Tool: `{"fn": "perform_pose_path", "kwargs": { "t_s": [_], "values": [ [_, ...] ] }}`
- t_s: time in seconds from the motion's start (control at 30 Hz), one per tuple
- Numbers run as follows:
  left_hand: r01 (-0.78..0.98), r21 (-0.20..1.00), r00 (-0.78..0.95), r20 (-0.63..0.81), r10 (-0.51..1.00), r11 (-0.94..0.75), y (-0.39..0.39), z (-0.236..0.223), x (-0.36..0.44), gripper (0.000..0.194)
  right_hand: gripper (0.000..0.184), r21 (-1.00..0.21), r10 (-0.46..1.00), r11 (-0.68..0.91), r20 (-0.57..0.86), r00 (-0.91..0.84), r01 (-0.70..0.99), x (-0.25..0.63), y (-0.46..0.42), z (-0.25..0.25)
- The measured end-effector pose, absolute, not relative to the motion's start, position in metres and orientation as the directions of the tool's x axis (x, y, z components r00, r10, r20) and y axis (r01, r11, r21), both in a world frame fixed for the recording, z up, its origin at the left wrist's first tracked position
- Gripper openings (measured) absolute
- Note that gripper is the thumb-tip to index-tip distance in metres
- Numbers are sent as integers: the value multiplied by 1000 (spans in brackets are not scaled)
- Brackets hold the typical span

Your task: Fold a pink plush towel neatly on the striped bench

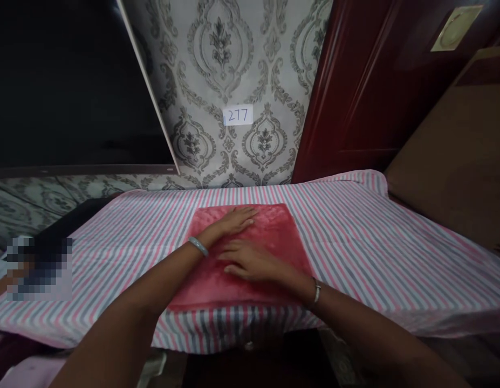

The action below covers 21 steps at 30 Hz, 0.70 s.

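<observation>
A folded red quilted cloth [274, 231] lies flat on a table covered by a pink, grey and white striped sheet [375, 248]. My left hand [233, 221] rests flat on the far part of the red cloth, fingers stretched out toward the right. My right hand [250, 262] lies flat on the cloth's middle, fingers pointing left, just in front of the left hand. Each wrist wears a silver bangle. Neither hand holds anything.
A patterned grey wall with a paper label reading 277 [238, 115] stands behind the table. A dark screen [67, 81] hangs at the left, a dark red door [363, 91] at the right, and a brown board [456, 151] at far right. A blurred area sits at left.
</observation>
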<state>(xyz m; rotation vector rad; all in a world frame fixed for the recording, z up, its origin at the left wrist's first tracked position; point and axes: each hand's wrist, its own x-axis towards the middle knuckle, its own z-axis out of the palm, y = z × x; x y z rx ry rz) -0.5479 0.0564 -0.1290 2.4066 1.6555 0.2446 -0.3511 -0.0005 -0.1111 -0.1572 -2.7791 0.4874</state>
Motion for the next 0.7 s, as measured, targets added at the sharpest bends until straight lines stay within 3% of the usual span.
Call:
{"fn": "perform_pose_path", "kwargs": {
  "t_s": [0.13, 0.7],
  "values": [
    [932, 208, 306, -19, 952, -296, 62, -138, -553, 58, 49, -350, 116, 936, 241, -964, 25, -368, -2, -144],
    [929, 230, 273, 99, 957, -289, 62, -163, -553, 58, 54, -463, 169, 880, 100, -980, 105, -365, 0, -163]
  ]
}}
